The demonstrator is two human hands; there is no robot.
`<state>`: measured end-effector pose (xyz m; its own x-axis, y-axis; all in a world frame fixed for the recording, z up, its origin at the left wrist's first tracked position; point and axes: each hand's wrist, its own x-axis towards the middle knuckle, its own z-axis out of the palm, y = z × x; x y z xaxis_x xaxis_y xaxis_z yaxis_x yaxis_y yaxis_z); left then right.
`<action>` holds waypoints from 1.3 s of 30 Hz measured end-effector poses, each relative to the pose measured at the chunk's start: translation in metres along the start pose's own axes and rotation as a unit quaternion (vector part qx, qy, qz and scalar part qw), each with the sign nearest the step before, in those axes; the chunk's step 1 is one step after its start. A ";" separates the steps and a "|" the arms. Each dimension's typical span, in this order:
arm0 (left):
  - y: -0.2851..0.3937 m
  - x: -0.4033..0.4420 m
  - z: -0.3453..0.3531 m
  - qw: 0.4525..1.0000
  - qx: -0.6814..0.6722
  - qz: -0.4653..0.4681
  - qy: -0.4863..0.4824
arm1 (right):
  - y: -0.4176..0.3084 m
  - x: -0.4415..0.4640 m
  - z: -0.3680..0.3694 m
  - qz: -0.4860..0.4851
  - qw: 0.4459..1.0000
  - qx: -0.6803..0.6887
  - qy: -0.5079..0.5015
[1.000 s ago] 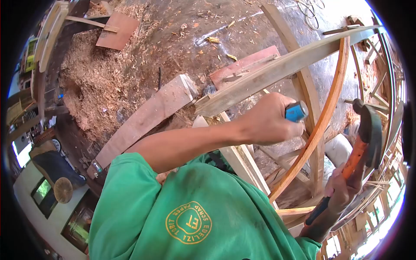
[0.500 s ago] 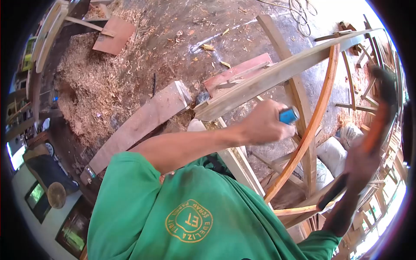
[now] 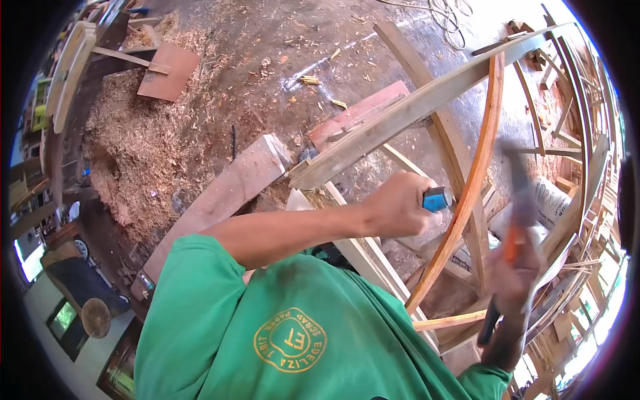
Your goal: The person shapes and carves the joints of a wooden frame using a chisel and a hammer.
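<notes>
My left hand point(image 3: 399, 205) is closed around a blue-handled chisel point(image 3: 437, 199). Only the handle and its dark butt end show; the blade is hidden behind the fist. At the right, my right hand point(image 3: 517, 277) grips a hammer point(image 3: 513, 243) with an orange and black handle. The hammer head points up and is smeared by motion, to the right of the chisel and apart from it. Between the two hands runs a curved orange-brown wooden strip point(image 3: 475, 177). Pale timber boards point(image 3: 370, 260) lie below my left fist.
A long beam point(image 3: 413, 110) crosses ahead, over another plank point(image 3: 457, 150). A wide board point(image 3: 220, 190) lies to the left. Wood shavings point(image 3: 133, 147) heap on the floor. White sacks point(image 3: 550, 203) and more curved frames stand at the right; a cable point(image 3: 450, 23) lies at the back.
The hammer has swung left, closer to the chisel, and my right hand has come inward with it. My left hand keeps its hold on the chisel. The whole view has shifted slightly.
</notes>
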<state>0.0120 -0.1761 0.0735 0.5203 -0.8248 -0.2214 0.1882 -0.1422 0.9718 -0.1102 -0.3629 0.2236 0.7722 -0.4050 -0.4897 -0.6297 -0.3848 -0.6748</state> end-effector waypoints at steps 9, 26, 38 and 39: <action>0.007 -0.003 0.005 0.999 0.044 0.009 -0.017 | 0.039 -0.029 0.015 -0.024 0.997 0.058 0.051; 0.004 0.016 -0.026 0.999 -0.037 -0.002 0.007 | 0.050 -0.062 0.027 -0.099 0.939 0.256 0.205; 0.021 -0.001 -0.040 0.991 -0.097 -0.047 0.075 | 0.050 -0.036 0.043 -0.007 0.968 0.224 0.113; 0.022 -0.001 -0.043 0.992 -0.088 -0.052 0.067 | 0.048 -0.034 0.043 -0.009 0.968 0.223 0.112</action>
<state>0.0514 -0.1555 0.0913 0.5939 -0.7292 -0.3401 0.3838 -0.1147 0.9163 -0.1629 -0.3318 0.1838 0.7136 -0.5899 -0.3778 -0.4791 -0.0175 -0.8776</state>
